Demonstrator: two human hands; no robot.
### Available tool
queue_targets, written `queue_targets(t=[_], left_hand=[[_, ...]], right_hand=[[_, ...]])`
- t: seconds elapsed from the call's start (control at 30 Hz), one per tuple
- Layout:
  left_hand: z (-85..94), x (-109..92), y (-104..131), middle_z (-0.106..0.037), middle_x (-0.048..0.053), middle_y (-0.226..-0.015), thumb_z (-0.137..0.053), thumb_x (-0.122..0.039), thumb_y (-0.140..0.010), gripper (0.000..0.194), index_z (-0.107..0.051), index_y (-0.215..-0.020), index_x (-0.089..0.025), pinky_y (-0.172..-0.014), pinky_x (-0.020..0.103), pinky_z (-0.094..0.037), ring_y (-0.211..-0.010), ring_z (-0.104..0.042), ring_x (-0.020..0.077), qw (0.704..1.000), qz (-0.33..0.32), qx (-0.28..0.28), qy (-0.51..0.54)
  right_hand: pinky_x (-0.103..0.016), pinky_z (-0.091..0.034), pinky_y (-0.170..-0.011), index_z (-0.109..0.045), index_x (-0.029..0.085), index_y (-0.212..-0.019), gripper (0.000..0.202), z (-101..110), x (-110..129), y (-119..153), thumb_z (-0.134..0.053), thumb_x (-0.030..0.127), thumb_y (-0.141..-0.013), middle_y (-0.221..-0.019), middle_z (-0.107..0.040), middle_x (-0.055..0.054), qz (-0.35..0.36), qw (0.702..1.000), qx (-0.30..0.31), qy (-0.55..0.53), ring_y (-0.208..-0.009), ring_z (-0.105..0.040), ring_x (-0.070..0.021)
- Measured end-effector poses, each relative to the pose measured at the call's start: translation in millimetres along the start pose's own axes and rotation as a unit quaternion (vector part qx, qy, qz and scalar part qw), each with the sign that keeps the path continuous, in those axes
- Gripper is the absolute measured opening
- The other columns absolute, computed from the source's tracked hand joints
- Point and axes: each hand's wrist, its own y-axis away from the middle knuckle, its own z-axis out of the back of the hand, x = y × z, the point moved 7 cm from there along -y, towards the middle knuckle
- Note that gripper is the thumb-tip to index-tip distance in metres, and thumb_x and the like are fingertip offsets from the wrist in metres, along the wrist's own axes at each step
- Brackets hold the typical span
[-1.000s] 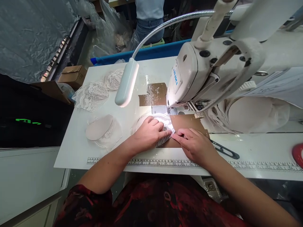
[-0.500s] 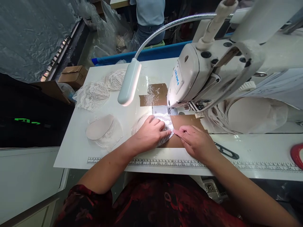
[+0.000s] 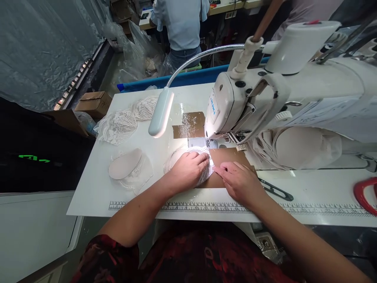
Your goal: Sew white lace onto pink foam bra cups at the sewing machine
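A white lace piece with a pale cup-shaped part (image 3: 173,157) lies under the lamp in front of the sewing machine's needle area. My left hand (image 3: 190,169) presses on its top with bunched fingers closed on the lace. At the right edge of the same piece, my right hand (image 3: 240,182) has its fingers curled in and its fingertips pinching the lace rim. Brown cardboard (image 3: 225,157) lies beneath the right hand and the lace edge. The sewing machine (image 3: 225,102) stands just beyond both hands. What lies under my left fingers is hidden.
Left on the table are a pale cup on lace (image 3: 125,164) and gathered lace (image 3: 118,125). A lamp (image 3: 161,112) hangs over the work. At right lie stacked pale cups (image 3: 303,147), a black flat tool (image 3: 277,189) and a red-handled object (image 3: 361,194). A person (image 3: 182,27) sits beyond.
The head view has tilted up, showing more of the background. My left fingers and thumb have drawn together on the lace. My right hand stays at the lace's right edge.
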Motion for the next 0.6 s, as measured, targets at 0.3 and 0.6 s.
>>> queue_targets(t=[0.3,0.6], left_hand=[[1.6,5.0,-2.6,-0.056,0.014,-0.133,-0.045,-0.013,-0.083,0.044,-0.058,-0.124,-0.007,-0.077,0.038,-0.049,-0.092,-0.056,0.0240,1.000,-0.013,-0.005,0.016],[-0.7,32.6,-16.0,-0.054,0.014,-0.135,-0.045,-0.014,-0.085,0.045,-0.056,-0.129,-0.011,-0.081,0.039,-0.046,-0.096,-0.053,0.0237,1.000,-0.017,0.025,0.003]], right_hand=[[-0.030,-0.036,-0.065,-0.066,0.017,-0.106,0.033,-1.0,-1.4,-4.3,-0.043,0.007,-0.085,-0.085,-0.064,-0.007,0.004,1.000,0.004,0.005,-0.074,-0.049,-0.0192],[-0.031,-0.038,-0.067,-0.068,0.018,-0.104,0.032,-5.6,-14.4,-33.2,-0.041,0.014,-0.089,-0.085,-0.062,-0.008,-0.009,0.996,0.091,0.000,-0.076,-0.051,-0.0199]])
